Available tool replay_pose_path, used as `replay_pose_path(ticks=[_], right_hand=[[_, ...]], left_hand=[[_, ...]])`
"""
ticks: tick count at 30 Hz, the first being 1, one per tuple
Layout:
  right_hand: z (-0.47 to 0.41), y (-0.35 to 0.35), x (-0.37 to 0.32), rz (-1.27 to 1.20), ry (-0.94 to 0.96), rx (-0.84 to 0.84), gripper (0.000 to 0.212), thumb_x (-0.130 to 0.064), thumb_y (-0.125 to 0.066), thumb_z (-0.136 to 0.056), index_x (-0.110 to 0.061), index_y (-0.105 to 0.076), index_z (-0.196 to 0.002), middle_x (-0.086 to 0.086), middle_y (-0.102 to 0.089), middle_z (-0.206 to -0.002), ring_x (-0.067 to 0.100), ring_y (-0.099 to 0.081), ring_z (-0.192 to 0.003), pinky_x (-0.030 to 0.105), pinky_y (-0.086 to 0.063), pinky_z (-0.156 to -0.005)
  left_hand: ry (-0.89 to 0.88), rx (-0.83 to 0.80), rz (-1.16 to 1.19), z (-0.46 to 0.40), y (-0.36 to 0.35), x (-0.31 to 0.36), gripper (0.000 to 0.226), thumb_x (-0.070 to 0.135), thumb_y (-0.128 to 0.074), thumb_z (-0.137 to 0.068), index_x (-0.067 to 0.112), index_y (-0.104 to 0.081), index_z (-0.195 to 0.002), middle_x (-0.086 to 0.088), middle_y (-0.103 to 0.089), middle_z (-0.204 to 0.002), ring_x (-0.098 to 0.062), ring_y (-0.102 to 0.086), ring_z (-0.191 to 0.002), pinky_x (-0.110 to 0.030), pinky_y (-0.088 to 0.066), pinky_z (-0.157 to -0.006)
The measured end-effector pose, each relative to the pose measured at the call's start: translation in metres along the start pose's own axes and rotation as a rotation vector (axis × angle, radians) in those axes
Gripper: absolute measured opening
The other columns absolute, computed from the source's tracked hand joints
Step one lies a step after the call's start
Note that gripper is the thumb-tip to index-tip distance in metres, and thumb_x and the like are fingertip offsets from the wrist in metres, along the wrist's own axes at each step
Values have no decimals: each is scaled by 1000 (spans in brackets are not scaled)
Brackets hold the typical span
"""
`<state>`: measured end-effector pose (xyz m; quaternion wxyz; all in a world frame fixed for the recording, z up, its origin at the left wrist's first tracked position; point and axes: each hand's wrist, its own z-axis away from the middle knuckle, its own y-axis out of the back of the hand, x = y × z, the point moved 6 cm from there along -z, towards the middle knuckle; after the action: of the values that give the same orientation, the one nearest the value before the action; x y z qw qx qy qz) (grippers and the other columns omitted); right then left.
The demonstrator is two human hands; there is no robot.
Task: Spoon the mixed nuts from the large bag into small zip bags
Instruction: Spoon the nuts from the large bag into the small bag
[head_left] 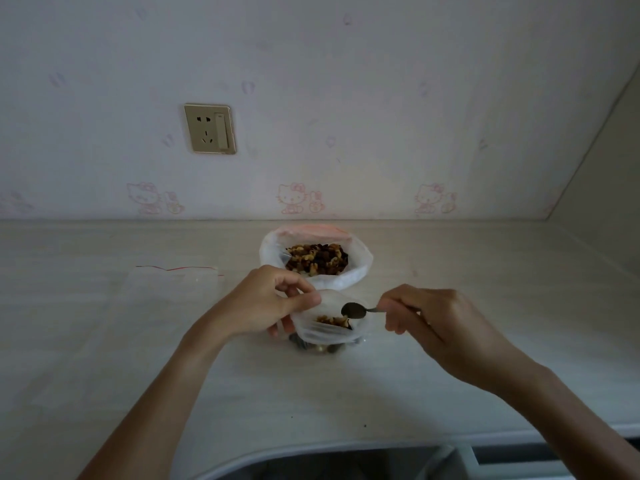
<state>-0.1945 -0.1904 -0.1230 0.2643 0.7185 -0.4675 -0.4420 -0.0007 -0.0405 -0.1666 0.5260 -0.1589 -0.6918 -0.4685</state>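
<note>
From the head camera I cannot make out much below the small zip bag (329,329); its lower part is a dim blur of dark and pale lumps against the table (104,358), and my forearms run off the near edge of the view; the light is low and the far wall is soft. My left hand (273,303) is curled on the left rim of that small bag, thumb and fingers pinching the thin clear plastic so the mouth stands open and rounded; brown, knobbly nuts show inside. My right hand (426,317) is closed in a fingertip pinch on the handle of a small metal spoon (356,310); its dark oval bowl sits over the bag mouth, and I cannot tell whether it carries anything. Just beyond, the large bag (317,259) stands with its crinkled white rim rolled down, mixed nuts heaped within. At far left an empty zip bag (180,275) with a red seal line lies flat, nearly invisible.
</note>
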Motion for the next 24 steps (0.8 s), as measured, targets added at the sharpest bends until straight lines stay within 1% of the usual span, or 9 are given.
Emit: replay_pose_path(ticks=[3, 5, 8, 9, 12, 15, 18, 21, 24], right_hand=[[-1, -1, -11, 172, 104, -25, 42, -39, -37, -107, -15, -71, -101, -5, -67, -77, 11, -64, -63, 36, -54, -56], [-4, 1, -10, 153, 98, -3, 41, -39, -38, -106, -15, -71, -102, -6, -68, -79, 11, -65, -64, 35, -54, -57], [-8, 5, 1, -102, 2, 55, 35, -36, -41, -108, -17, -69, -98, -10, -69, -77, 6, -66, -65, 17, -50, -55], [-11, 5, 7, -236, -57, 82, 34, -35, -43, -108, -16, -69, -96, -6, -70, -76, 10, -68, -64, 18, -50, -52], [-19, 3, 22, -613, -199, 217, 33, -27, -45, -107, -7, -68, -93, 12, -71, -75, 27, -69, -61, 36, -50, -42], [-30, -6, 41, -842, -361, 308, 35, -25, -47, -108, -4, -68, -90, 18, -69, -73, 32, -67, -58, 33, -47, -40], [-46, -25, 57, -949, -505, 314, 36, -27, -47, -109, -1, -68, -93, 20, -70, -74, 33, -66, -60, 33, -47, -41], [-69, -45, 69, -993, -605, 318, 36, -26, -47, -109, 0, -67, -94, 18, -70, -72, 31, -66, -57, 31, -46, -42], [-96, -59, 75, -972, -642, 305, 37, -26, -45, -110, -1, -66, -92, 16, -68, -67, 31, -65, -56, 32, -47, -42]], left_hand=[[0, 24, -21, -1, 2, -2, 17, 44, -77, -89, 28, -80, -93, 4, -72, -74, -17, -69, -53, -22, -45, -42], [-5, 40, -58, -2, 4, -4, 20, 47, -76, -88, 28, -79, -95, 6, -72, -74, -16, -68, -51, -23, -44, -42], [-10, 42, -77, -2, 6, -6, 25, 52, -77, -84, 30, -78, -95, 7, -73, -77, -16, -68, -52, -22, -44, -42], [-12, 43, -67, -3, 7, -6, 26, 55, -78, -81, 32, -78, -92, 6, -73, -77, -16, -68, -52, -22, -45, -42], [-29, 85, -36, -4, 12, -6, 32, 64, -75, -76, 34, -78, -85, 5, -73, -74, -16, -67, -50, -20, -44, -43], [-80, 275, -63, -9, 25, -9, 27, 61, -74, -82, 34, -74, -79, 6, -71, -68, -10, -63, -46, -14, -43, -46], [-88, 627, -168, -8, 46, -18, 27, 51, -78, -86, 29, -66, -74, 8, -65, -64, -4, -59, -54, -16, -44, -54], [27, 861, -302, -5, 59, -29, 39, 60, -79, -80, 27, -59, -88, 10, -61, -78, -8, -61, -71, -28, -45, -62], [185, 785, -396, -21, 60, -35, 76, 83, -65, -74, 22, -58, -118, 10, -60, -110, -14, -61, -95, -35, -50, -77]])
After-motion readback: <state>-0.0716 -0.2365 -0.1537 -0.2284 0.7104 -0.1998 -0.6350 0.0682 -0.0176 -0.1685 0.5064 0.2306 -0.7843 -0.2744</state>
